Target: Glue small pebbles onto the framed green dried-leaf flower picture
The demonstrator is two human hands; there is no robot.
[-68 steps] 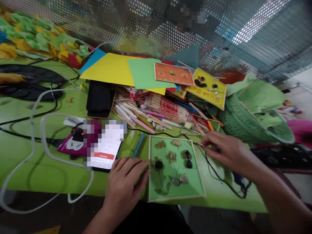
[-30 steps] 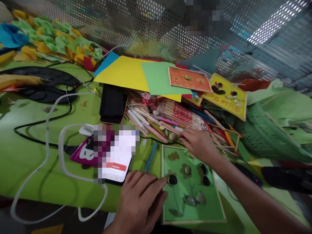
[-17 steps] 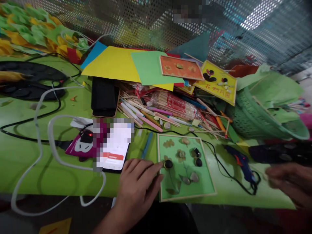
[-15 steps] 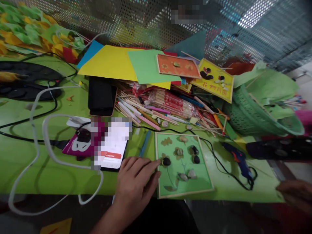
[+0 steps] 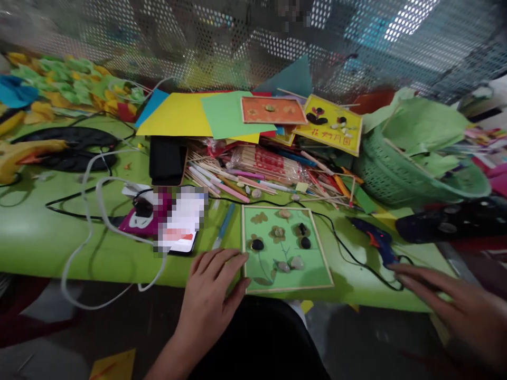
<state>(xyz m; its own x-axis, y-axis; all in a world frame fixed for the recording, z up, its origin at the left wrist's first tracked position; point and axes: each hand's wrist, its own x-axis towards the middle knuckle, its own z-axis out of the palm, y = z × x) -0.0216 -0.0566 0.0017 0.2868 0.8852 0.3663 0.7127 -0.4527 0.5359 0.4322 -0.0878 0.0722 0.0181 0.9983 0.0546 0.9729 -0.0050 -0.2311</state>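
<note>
Flat on the table lies a green picture (image 5: 263, 274) with a thin wooden-stick border, black and pale pebbles and drawn stems. My left hand (image 5: 216, 285) rests at its left edge, fingertips at the border, thumb apart from the fingers; it is open and holds nothing. Over on the right, a dark blue glue gun (image 5: 376, 240) with an orange trigger lies on its side. My right hand (image 5: 455, 306), slightly blurred, has its fingers stretched towards the gun's handle end; whether they touch it I cannot tell.
A lit phone (image 5: 184, 221) and a purple power strip (image 5: 148, 216) with white cable (image 5: 89, 227) are at left. Behind are sticks and markers (image 5: 214, 179), coloured paper (image 5: 170, 116), two finished pictures and a green basket (image 5: 396, 169). A yellow glue gun (image 5: 24, 158) lies far left.
My right hand has come in from the right edge to the blue glue gun's handle. My left hand stays beside the green picture. The camera view has shifted slightly.
</note>
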